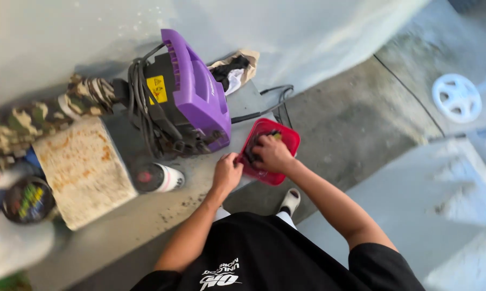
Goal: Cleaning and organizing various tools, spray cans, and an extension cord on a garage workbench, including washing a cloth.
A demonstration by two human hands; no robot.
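Two bare hands at work, one red tray between them. The left hand [226,173] curls its fingers onto the near left edge of the tray [270,151], a shallow, glossy plastic square sitting on the corner of a grey ledge [146,215]. The right hand [272,152] is down inside the tray, fingers bent over small dark bits, though what it pinches is too blurred to tell. Just left stands one white can with a dark top [156,178]. Behind it sits one purple pressure washer [183,97], hard plastic, black hose coiled alongside. Far right lies one white wheel-shaped disc [456,97].
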